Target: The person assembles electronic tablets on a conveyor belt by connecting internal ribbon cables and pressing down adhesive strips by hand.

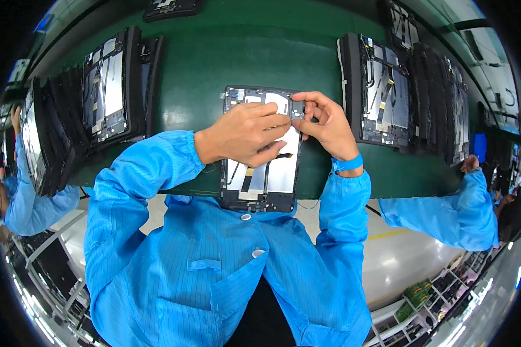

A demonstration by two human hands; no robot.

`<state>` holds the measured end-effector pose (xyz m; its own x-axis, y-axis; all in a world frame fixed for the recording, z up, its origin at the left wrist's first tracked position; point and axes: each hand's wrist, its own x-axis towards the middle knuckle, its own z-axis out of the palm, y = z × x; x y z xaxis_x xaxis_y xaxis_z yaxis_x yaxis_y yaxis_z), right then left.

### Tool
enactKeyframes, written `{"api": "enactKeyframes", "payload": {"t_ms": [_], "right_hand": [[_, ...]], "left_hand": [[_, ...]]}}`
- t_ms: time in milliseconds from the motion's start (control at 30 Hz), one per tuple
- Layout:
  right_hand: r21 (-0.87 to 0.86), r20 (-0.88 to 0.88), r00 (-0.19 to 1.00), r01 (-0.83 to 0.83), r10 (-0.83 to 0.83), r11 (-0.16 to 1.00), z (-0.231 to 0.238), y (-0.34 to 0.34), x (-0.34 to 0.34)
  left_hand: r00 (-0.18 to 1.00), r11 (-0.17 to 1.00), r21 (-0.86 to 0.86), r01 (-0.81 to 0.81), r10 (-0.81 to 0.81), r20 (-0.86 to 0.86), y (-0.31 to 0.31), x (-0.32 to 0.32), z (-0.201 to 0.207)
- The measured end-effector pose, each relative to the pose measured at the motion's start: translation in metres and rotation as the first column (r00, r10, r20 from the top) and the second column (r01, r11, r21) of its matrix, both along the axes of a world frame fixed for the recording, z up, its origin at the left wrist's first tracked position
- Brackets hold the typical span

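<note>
An opened tablet lies in front of me at the table's near edge, its silver inner plate, black ribbon cables and dark frame exposed. My left hand reaches over its upper half, fingers curled and pinched together near the right side. Whatever those fingertips hold is hidden. My right hand is at the upper right corner, index finger on the corner and thumb lower on the same edge, bent round the frame. A blue band circles my right wrist.
Opened tablets in black foam holders stand in rows on the left and right of the green table. Another dark unit sits at the far edge. Blue-sleeved arms of other people show at the far left and right.
</note>
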<state>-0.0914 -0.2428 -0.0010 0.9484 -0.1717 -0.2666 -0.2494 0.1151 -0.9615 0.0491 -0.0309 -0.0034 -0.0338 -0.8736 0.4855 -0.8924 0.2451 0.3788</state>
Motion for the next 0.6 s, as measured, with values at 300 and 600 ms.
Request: {"api": "enactKeyframes", "payload": {"t_ms": [300,600], "right_hand": [[0.021,-0.003,1.000,0.013,-0.013,1.000,0.0006,0.0012,0.0002],[-0.036,-0.065,0.998,0.022,-0.024,0.999,0.0026,-0.0004,0.0036]], "left_hand": [[1.000,1.000,-0.013,-0.003,0.003,-0.027,-0.0002,-0.0015,-0.0011],[0.999,0.998,-0.058,-0.012,0.010,-0.041,-0.0020,-0.0017,0.0028]]}}
